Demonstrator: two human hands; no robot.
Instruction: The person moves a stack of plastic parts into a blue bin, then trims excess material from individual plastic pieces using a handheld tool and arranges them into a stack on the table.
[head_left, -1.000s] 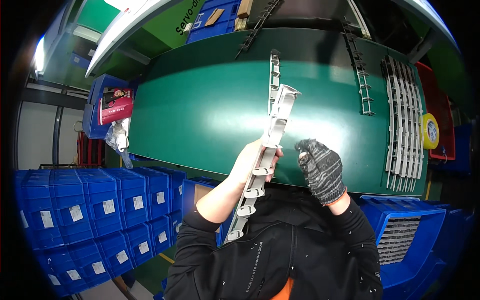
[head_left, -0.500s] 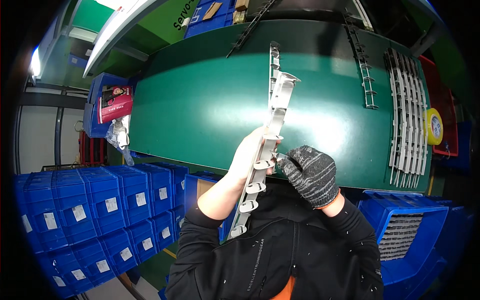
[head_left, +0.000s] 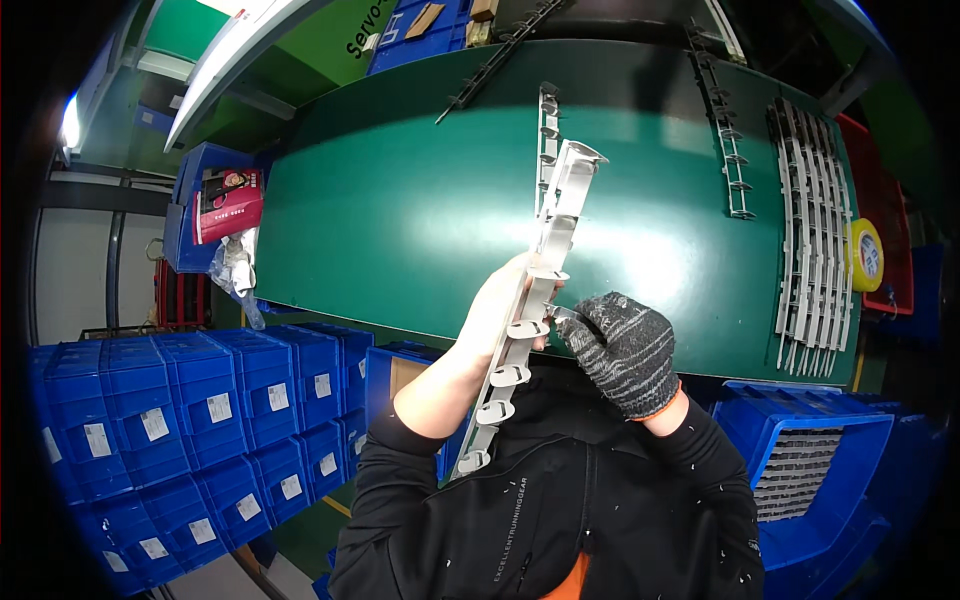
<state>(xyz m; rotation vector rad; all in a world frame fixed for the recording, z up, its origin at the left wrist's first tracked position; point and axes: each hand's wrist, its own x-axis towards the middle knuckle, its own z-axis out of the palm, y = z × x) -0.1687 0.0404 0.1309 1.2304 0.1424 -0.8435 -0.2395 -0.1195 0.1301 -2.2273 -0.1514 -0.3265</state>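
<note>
A long silvery metal strip with several rounded tabs along its side slants from my jacket up over the table. My bare left hand is wrapped round its middle from the left. My right hand, in a grey-striped black knit glove, is closed beside the strip. Its thumb and forefinger pinch at a small metal piece by the strip's right side; whether this is part of the strip I cannot tell. Behind the held strip, another tabbed strip lies on the green table.
Several strips lie side by side at the table's right, near a yellow tape roll. Two dark strips lie toward the back. Blue crates are stacked at left; a blue bin holding metal parts stands at right.
The dark strip at the back left has shifted toward the near left. My hands and the held strip have hardly moved.
</note>
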